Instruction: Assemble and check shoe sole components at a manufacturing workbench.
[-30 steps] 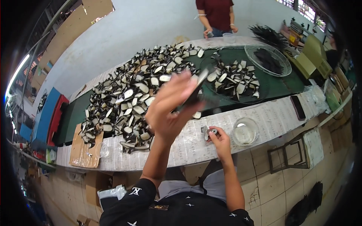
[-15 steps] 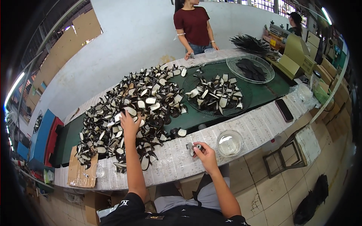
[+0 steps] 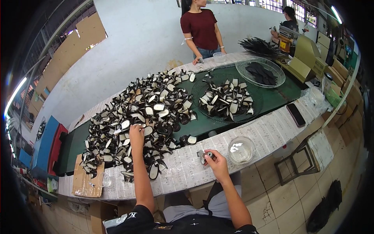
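Note:
A big heap of black shoe heels [image 3: 156,97] with cream faces covers the left and middle of the bench. My left hand [image 3: 136,137] reaches into its near side, fingers bent together on one cream-faced heel; the fingertips partly hide it. Over the bench's near edge, my right hand [image 3: 219,165] grips a small grey metal tool [image 3: 202,156] with a round hollow end between thumb and fingers. A clear round plastic bowl [image 3: 241,150] stands just right of that hand. Farther back, a wire basket [image 3: 202,87] holds a smaller pile of similar heels.
A second wire basket [image 3: 277,62] holds flat black pieces. A phone [image 3: 296,114] lies at the right. Cardboard [image 3: 83,187] and a clear cup [image 3: 104,180] sit at the left. Across the bench stands a person [image 3: 199,31]; a stool [image 3: 300,162] is at the right.
My left hand's spread fingers have drawn together and bent down onto the heap. The right hand keeps its hold on the metal tool. The whole view has shifted slightly.

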{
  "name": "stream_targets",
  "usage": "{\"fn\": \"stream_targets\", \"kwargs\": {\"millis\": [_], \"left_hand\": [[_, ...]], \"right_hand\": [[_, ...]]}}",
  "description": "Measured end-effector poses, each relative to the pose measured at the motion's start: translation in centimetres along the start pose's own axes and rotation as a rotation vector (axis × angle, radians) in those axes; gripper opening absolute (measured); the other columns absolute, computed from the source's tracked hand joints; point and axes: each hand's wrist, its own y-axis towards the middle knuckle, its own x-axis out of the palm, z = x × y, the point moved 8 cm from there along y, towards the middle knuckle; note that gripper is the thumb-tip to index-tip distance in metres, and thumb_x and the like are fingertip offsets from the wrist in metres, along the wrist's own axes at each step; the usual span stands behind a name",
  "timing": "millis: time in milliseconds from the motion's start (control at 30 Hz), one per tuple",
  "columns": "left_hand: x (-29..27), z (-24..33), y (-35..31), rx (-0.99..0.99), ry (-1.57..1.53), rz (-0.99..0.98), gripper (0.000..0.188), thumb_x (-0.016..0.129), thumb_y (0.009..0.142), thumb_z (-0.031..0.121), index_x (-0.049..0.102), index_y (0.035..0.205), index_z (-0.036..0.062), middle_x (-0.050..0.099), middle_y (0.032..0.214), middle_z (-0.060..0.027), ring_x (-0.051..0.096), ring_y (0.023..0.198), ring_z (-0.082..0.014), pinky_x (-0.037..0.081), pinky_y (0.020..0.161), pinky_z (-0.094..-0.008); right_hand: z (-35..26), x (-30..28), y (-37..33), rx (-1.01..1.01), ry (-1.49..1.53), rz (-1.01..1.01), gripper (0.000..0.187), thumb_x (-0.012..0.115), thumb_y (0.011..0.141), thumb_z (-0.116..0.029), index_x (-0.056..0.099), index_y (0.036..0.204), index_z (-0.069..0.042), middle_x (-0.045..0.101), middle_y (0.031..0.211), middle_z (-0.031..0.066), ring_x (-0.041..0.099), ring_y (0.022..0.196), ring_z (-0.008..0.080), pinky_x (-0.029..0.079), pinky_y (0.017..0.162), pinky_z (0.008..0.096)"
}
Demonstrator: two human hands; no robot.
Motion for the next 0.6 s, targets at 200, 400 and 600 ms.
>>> {"fn": "stream_targets", "kwargs": {"millis": [200, 400, 600], "left_hand": [[-3.5, 1.6, -1.4, -0.090, -0.460, 0.247, 0.019, 0.058, 0.097, 0.020, 0.061, 0.103, 0.0022, 0.066, 0.091, -0.0054, 0.063, 0.091, -0.0227, 0.047, 0.083, -0.0325], [-1.4, 8.7, -4.5, -0.425, -1.674, -0.087, 0.019, 0.062, 0.096, 0.014, 0.055, 0.111, 0.0033, 0.066, 0.096, -0.0049, 0.062, 0.081, -0.0096, 0.052, 0.075, -0.0246], [-2.1, 17.1, -10.9, 0.146, -0.790, -0.182, 0.023, 0.067, 0.089, 0.009, 0.061, 0.109, -0.0002, 0.068, 0.101, -0.0122, 0.067, 0.092, -0.0203, 0.052, 0.081, -0.0307]], "right_hand": [[0.3, 0.2, 0.1, 0.024, -0.041, -0.019, 0.025, 0.063, 0.094, -0.009, 0.062, 0.117, 0.002, 0.066, 0.091, 0.0060, 0.062, 0.073, 0.0103, 0.051, 0.069, 0.0238], [0.4, 0.1, 0.3, 0.029, 0.012, -0.008, 0.025, 0.062, 0.095, -0.009, 0.061, 0.117, 0.003, 0.065, 0.093, 0.0058, 0.062, 0.073, 0.0107, 0.051, 0.069, 0.0240], [0.6, -0.1, 0.3, 0.042, 0.029, 0.024, 0.025, 0.062, 0.094, -0.009, 0.062, 0.117, 0.003, 0.063, 0.087, 0.0035, 0.061, 0.072, 0.0092, 0.049, 0.067, 0.0234]]}}
